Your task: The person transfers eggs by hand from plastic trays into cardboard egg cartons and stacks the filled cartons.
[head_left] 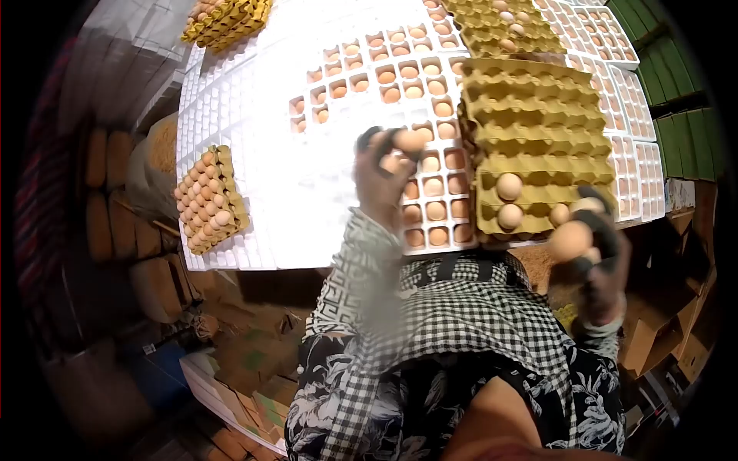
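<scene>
My left hand (384, 173), in a dark fingertip covering, is closed around eggs (409, 141) above the white foam egg tray (446, 240). Many of that tray's square cells hold brown eggs. To the right, my right hand (603, 257) grips several eggs (570, 241) at the near right corner of a yellow pulp egg tray (538, 115). A few loose eggs (509, 187) sit in the near rows of the pulp tray. Both hands are slightly smeared by motion, and the exact number of eggs in each is hidden.
A full pulp tray of eggs (206, 201) stands at the table's left edge, and stacked yellow trays (227, 21) lie at the far left. More foam trays (626, 100) with eggs line the right side. Cardboard boxes (653, 334) are below the table at right.
</scene>
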The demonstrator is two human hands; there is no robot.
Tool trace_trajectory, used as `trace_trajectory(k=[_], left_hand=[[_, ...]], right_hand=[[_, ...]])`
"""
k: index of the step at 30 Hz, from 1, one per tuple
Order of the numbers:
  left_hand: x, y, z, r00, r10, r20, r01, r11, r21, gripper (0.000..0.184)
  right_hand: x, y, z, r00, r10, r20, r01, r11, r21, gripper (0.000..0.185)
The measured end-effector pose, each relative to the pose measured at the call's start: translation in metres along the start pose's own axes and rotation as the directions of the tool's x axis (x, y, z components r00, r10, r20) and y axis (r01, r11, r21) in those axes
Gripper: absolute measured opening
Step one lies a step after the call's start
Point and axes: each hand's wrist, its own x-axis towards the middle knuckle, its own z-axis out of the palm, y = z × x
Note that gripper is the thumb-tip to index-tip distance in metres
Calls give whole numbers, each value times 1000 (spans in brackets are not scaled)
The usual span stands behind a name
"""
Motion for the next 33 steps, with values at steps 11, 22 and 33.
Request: trace_trajectory(k=[11,22,33], left_hand=[[94,-160,-65,975,-158,154,62,867,495,57],[173,-187,-85,976,142,-163,-147,989,-18,43],[164,-183,-54,847,519,114,-476,647,596,36]], right_hand=[[172,159,277,941,-174,-290,-65,750,-658,49],[295,216,329,881,-463,94,364,539,-760,46],[88,58,191,865,-406,296,502,687,-525,39]])
